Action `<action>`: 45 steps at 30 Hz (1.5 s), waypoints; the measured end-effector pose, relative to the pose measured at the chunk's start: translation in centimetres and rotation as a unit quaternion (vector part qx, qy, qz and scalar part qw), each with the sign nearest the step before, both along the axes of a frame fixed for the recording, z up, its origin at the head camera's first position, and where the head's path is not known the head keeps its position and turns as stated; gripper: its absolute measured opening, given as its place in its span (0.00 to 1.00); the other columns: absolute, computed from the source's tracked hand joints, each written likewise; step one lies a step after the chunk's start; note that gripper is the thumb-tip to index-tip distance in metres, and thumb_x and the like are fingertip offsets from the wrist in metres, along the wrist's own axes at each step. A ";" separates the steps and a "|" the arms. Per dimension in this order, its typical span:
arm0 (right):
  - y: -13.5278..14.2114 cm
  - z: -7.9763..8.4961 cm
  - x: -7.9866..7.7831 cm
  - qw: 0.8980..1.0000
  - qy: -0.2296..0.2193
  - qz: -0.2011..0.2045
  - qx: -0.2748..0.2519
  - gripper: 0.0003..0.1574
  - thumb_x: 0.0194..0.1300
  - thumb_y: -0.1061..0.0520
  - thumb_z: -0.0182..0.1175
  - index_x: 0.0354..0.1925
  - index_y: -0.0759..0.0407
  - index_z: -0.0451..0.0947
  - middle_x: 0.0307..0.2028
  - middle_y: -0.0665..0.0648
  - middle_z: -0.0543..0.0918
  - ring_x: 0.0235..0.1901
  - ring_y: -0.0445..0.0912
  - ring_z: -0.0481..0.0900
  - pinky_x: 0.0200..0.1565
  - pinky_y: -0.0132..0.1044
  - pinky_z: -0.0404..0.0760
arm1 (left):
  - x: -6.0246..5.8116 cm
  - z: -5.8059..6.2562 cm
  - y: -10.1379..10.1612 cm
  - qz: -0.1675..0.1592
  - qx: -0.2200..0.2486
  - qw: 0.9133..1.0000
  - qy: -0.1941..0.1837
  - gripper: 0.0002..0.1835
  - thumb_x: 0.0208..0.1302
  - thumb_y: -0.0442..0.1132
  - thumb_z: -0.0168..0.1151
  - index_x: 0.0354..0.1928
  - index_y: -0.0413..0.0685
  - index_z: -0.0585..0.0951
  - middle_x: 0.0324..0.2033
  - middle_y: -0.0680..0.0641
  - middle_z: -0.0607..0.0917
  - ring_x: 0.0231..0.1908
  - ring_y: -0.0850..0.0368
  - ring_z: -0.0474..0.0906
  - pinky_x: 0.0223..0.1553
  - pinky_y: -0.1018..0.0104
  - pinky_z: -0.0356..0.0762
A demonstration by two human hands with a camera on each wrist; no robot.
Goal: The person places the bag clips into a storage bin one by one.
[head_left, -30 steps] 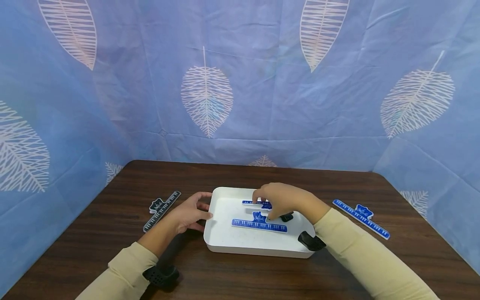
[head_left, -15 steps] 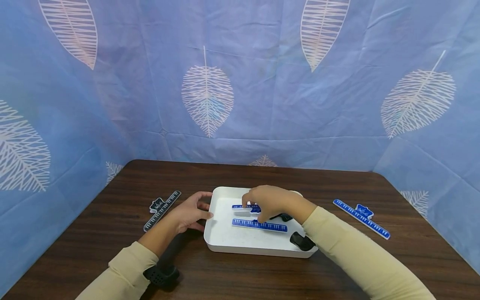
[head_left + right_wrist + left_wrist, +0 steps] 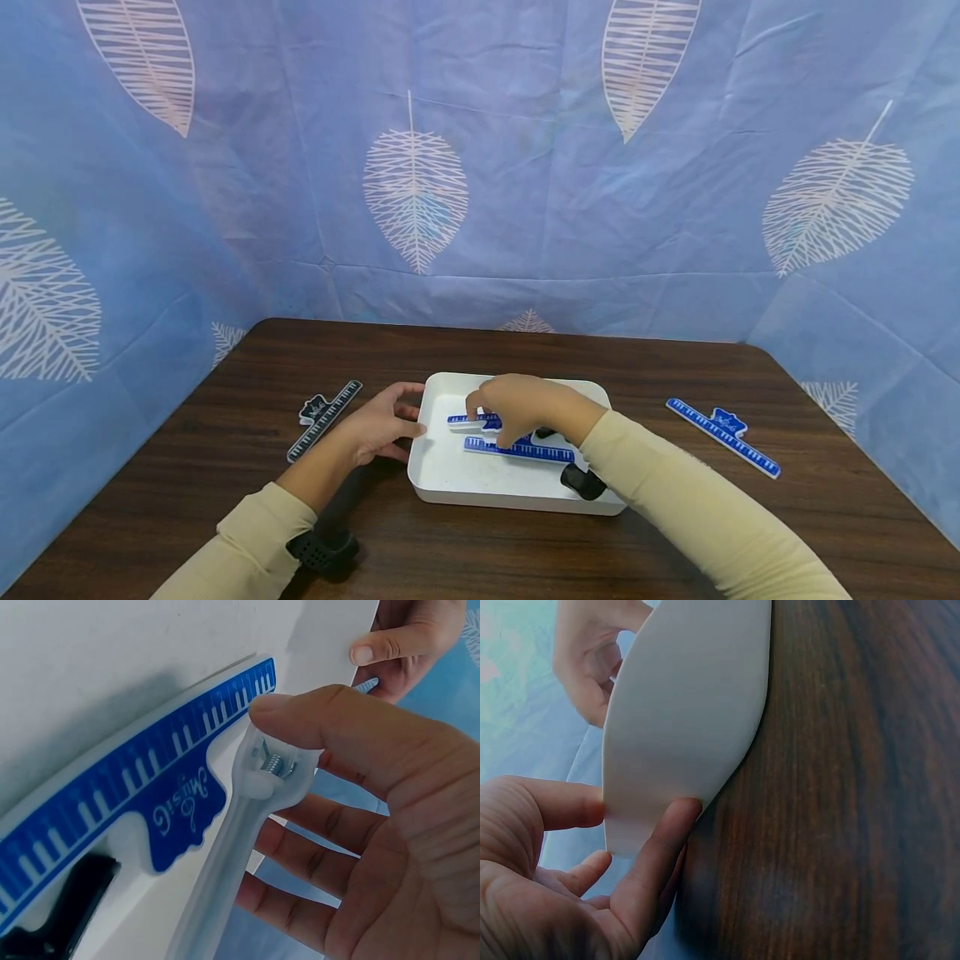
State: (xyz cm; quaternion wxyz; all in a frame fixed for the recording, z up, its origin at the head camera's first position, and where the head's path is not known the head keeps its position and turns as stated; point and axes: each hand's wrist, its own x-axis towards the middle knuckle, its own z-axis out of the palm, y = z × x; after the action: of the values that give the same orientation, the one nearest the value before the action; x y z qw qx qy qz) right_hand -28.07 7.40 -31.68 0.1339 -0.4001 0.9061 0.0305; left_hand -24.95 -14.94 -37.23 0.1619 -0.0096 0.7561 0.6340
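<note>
My left hand point(image 3: 377, 425) rests its fingertips against the left outer wall of a white tray point(image 3: 450, 483); in the left wrist view its fingers point(image 3: 656, 859) touch that wall and its rim. Over the tray, my right hand point(image 3: 517, 404) pinches a blue-and-white sheet-music clip point(image 3: 467, 419). The held clip point(image 3: 217, 877) shows its white edge and metal spring in the right wrist view, thumb on one side. A second blue clip point(image 3: 555, 454) with a keyboard pattern lies flat in the tray, partly behind my right fingers; "Music" is printed on that clip point(image 3: 135, 776).
On the dark wood table point(image 3: 450, 558), a black keyboard-patterned clip point(image 3: 324, 421) lies left of the tray. Another blue clip point(image 3: 723, 433) lies to the right. A blue leaf-patterned cloth point(image 3: 525, 208) hangs behind the table. Both wrists wear black devices.
My right hand has moved left and slightly toward me inside the tray, carrying the blue clip along. The left hand and the tray have stayed put.
</note>
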 end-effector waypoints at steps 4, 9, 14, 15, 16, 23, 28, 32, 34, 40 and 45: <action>-0.5 -0.2 -0.2 1.000 -0.001 0.003 0.003 0.27 0.52 0.56 0.74 0.51 0.48 0.79 0.45 0.48 0.82 0.39 0.40 0.75 0.54 0.39 0.78 | 0.0 0.0 0.0 -0.001 -0.001 1.000 0.003 0.36 0.61 0.23 0.61 0.69 0.47 0.62 0.53 0.34 0.72 0.44 0.42 0.79 0.35 0.46 0.84; -1.0 -0.4 -0.5 1.000 -0.004 0.002 0.013 0.26 0.52 0.56 0.74 0.50 0.47 0.79 0.44 0.48 0.82 0.39 0.40 0.75 0.52 0.38 0.78 | 0.1 0.0 0.0 -0.002 0.001 1.000 0.003 0.36 0.61 0.22 0.61 0.69 0.46 0.62 0.52 0.34 0.72 0.44 0.42 0.79 0.35 0.45 0.84; -1.7 -0.5 -0.6 1.000 -0.002 0.014 0.016 0.26 0.52 0.58 0.74 0.49 0.47 0.79 0.43 0.47 0.82 0.39 0.40 0.75 0.52 0.38 0.79 | 0.0 0.0 0.0 0.000 0.004 1.000 0.001 0.36 0.61 0.22 0.61 0.69 0.47 0.62 0.52 0.34 0.72 0.44 0.42 0.79 0.35 0.45 0.84; -1.8 -0.5 -0.6 1.000 -0.003 0.017 0.014 0.26 0.52 0.58 0.74 0.49 0.47 0.79 0.43 0.47 0.82 0.38 0.40 0.75 0.52 0.38 0.79 | 0.0 -0.1 0.0 0.000 0.003 1.000 0.001 0.36 0.61 0.22 0.61 0.69 0.47 0.63 0.52 0.34 0.72 0.44 0.42 0.79 0.35 0.45 0.84; -1.9 -0.5 -0.6 1.000 -0.005 0.020 0.012 0.26 0.51 0.59 0.74 0.49 0.47 0.79 0.42 0.47 0.82 0.38 0.40 0.75 0.52 0.38 0.79 | 0.0 -0.1 0.0 0.001 0.003 1.000 0.001 0.36 0.60 0.22 0.61 0.69 0.47 0.63 0.52 0.34 0.72 0.44 0.42 0.79 0.35 0.45 0.84; -2.3 -0.8 -0.5 0.999 -0.015 0.031 0.004 0.26 0.51 0.63 0.74 0.47 0.47 0.78 0.42 0.46 0.82 0.37 0.40 0.74 0.51 0.36 0.79 | 0.1 -0.1 0.1 0.000 -0.002 1.000 0.005 0.36 0.60 0.22 0.62 0.69 0.47 0.63 0.52 0.34 0.72 0.44 0.41 0.79 0.35 0.46 0.84; -2.2 -0.8 -0.4 0.999 -0.031 0.030 -0.003 0.26 0.52 0.65 0.71 0.46 0.46 0.77 0.43 0.45 0.80 0.38 0.41 0.73 0.49 0.35 0.77 | 0.1 0.0 0.1 0.001 -0.003 1.000 0.004 0.36 0.60 0.22 0.61 0.69 0.47 0.63 0.52 0.34 0.72 0.45 0.41 0.79 0.35 0.46 0.84; -2.0 -0.8 -0.4 0.999 -0.039 0.030 -0.007 0.26 0.53 0.66 0.70 0.48 0.46 0.77 0.45 0.46 0.80 0.39 0.41 0.73 0.51 0.35 0.77 | 0.1 -0.1 0.0 0.000 -0.002 1.000 0.005 0.36 0.61 0.22 0.61 0.69 0.47 0.62 0.52 0.34 0.72 0.45 0.41 0.79 0.35 0.45 0.84; -2.0 -0.8 -0.4 0.999 -0.039 0.029 -0.011 0.26 0.54 0.66 0.70 0.50 0.47 0.77 0.47 0.47 0.80 0.40 0.40 0.73 0.53 0.36 0.77 | 0.1 -0.2 0.0 -0.001 -0.001 1.000 0.005 0.36 0.61 0.22 0.61 0.69 0.46 0.62 0.52 0.34 0.72 0.45 0.41 0.79 0.35 0.45 0.84; -1.9 -0.8 -0.2 0.998 -0.034 0.033 -0.038 0.26 0.55 0.63 0.71 0.52 0.50 0.78 0.49 0.49 0.81 0.47 0.43 0.77 0.55 0.37 0.77 | 0.2 -0.2 0.0 0.001 0.004 1.000 0.006 0.36 0.61 0.22 0.61 0.69 0.46 0.62 0.51 0.34 0.72 0.44 0.41 0.80 0.35 0.45 0.84; -1.5 -0.4 0.0 0.997 -0.028 0.034 -0.060 0.26 0.55 0.62 0.71 0.52 0.51 0.79 0.49 0.50 0.82 0.48 0.44 0.78 0.54 0.38 0.77 | 0.1 -0.1 0.1 0.002 0.001 1.000 0.008 0.36 0.60 0.23 0.61 0.69 0.46 0.62 0.51 0.34 0.72 0.44 0.42 0.79 0.35 0.45 0.84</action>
State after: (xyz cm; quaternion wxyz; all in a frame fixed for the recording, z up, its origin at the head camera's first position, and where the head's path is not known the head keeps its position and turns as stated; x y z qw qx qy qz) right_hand -28.06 5.85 -32.08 0.1339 -0.4384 0.8882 -0.0306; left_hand -24.81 -14.84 -37.38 0.1548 -0.0056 0.7566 0.6353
